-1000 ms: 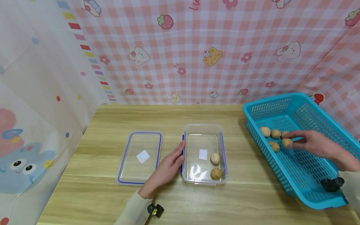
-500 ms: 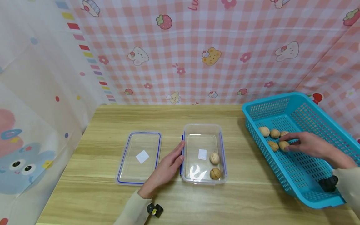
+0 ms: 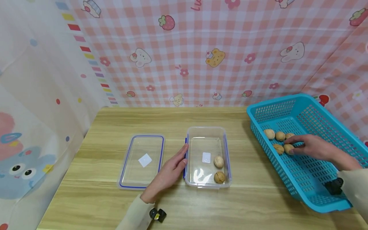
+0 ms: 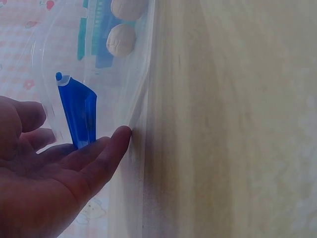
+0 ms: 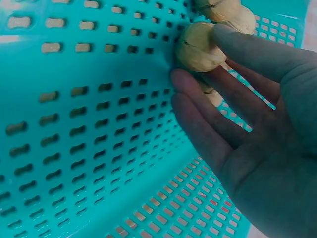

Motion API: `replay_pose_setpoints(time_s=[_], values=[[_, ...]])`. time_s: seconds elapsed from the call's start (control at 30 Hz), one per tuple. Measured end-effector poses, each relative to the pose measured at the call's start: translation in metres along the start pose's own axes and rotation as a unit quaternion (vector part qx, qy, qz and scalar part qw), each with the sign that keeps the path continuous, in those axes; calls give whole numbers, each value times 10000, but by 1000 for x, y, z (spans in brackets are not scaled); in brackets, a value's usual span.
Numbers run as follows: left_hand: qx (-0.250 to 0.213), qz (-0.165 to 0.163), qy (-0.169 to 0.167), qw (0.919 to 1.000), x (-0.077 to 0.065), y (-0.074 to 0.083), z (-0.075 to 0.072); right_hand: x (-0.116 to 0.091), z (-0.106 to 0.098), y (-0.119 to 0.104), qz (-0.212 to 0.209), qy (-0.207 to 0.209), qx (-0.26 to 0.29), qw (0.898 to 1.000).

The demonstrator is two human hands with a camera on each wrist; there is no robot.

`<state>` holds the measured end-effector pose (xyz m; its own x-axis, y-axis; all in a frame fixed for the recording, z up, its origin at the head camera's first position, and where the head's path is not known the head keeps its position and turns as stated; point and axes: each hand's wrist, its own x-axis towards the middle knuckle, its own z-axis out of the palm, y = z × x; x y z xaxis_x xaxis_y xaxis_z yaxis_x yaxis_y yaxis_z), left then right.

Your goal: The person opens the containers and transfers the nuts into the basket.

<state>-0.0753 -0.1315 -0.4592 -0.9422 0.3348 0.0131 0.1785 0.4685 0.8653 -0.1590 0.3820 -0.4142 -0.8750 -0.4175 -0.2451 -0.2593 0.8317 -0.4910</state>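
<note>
In the head view my right hand reaches into a turquoise basket and pinches a walnut between thumb and fingers. The right wrist view shows the thumb on this walnut and the fingers at its other side, while the ring and little fingers extend along the basket wall. Several more walnuts lie around it. My left hand, fingers extended, rests against the left side of a clear plastic box, beside its blue latch. Two walnuts lie in the box's right part.
A clear lid with a blue seal lies flat on the wooden table, left of the box. Behind the table hangs a pink checked cloth, and a white patterned cloth hangs at the left.
My right hand has moved slightly left with the pinched walnut, which now sits close beside another walnut. The left hand stays against the box. The head view has shifted a little.
</note>
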Motion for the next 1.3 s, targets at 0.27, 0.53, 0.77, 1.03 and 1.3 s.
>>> replay_pose_setpoints(time_s=[0.27, 0.53, 0.77, 1.03, 1.3], values=[[15, -10, -19, 10000, 0, -1, 0, -7, -8, 2, -6, -167, 87, 9998], [-33, 31, -11, 10000, 0, -2, 0, -16, -17, -9, 251, -79, 249, 9993], [-19, 43, -15, 10000, 0, -2, 0, -26, -24, -30, 286, 558, -9, 9980], [-12, 44, 2, 10000, 0, -2, 0, -36, -23, -56, 148, 1418, -81, 9898], [-32, 22, -1, 10000, 0, -3, 0, -51, -19, -85, 158, 2068, 248, 9780]])
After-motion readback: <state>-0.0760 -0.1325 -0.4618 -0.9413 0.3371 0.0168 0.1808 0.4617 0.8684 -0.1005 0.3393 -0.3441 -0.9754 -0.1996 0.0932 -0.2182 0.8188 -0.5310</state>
